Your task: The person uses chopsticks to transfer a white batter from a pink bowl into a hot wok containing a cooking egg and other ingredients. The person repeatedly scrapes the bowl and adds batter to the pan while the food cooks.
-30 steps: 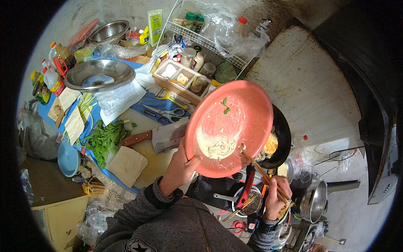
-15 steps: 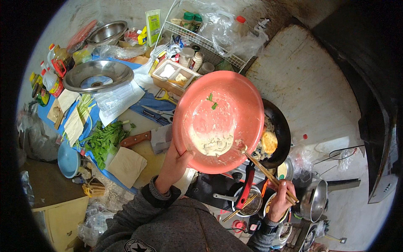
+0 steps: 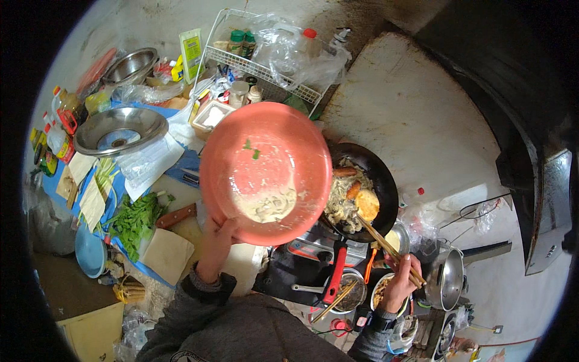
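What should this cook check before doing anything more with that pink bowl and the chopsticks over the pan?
1. Left hand grips the pink bowl at its lower rim: ok.
2. Bowl emptied: not ok, pale food still clings to its lower inside.
3. Bowl over the black pan: not ok, it sits mostly left of it.
4. Right hand holds the chopsticks, tips in the pan: ok.
5. Pan has room: cannot tell, food already covers much of it.
6. Red pan handle free to grab: ok.
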{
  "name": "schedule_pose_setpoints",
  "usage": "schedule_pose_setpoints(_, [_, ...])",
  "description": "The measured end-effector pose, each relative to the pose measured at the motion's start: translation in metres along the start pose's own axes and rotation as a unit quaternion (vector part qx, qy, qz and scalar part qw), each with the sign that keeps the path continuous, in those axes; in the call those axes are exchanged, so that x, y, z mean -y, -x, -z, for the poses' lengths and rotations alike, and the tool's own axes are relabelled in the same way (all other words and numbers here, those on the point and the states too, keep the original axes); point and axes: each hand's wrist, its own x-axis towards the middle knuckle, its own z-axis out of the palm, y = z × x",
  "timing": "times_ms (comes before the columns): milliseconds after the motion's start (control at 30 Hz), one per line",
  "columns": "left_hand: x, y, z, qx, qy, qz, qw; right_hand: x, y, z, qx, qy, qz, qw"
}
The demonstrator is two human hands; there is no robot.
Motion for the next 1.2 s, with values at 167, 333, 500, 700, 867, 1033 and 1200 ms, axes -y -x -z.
schedule_pose_setpoints(167, [-0.009, -0.004, 0.008, -0.010, 0.003, -0.039, 0.999, -0.029, -0.008, -0.004, 0.045, 0.057, 0.031, 0.997])
schedule_pose_setpoints(333, [-0.009, -0.006, 0.009, -0.015, 0.036, -0.043, 0.998, -0.057, -0.006, -0.011, 0.107, 0.095, 0.026, 0.989])
schedule_pose_setpoints(500, [-0.008, -0.004, 0.006, -0.015, 0.025, -0.042, 0.999, -0.066, -0.002, -0.017, 0.140, 0.128, 0.031, 0.981])
schedule_pose_setpoints(700, [-0.008, -0.004, 0.004, 0.002, 0.001, -0.034, 0.999, -0.057, 0.000, -0.010, 0.087, 0.114, -0.003, 0.990])
schedule_pose_setpoints(867, [-0.007, -0.003, 0.000, 0.018, 0.002, -0.016, 1.000, -0.050, 0.000, -0.006, 0.076, 0.122, 0.010, 0.990])
schedule_pose_setpoints(1033, [-0.001, -0.003, 0.000, 0.034, -0.026, -0.064, 0.997, -0.023, 0.002, -0.013, 0.030, -0.008, -0.001, 1.000])
schedule_pose_setpoints(1200, [0.002, -0.001, -0.006, 0.084, -0.058, -0.057, 0.993, 0.007, 0.019, -0.028, 0.134, -0.044, 0.006, 0.990])
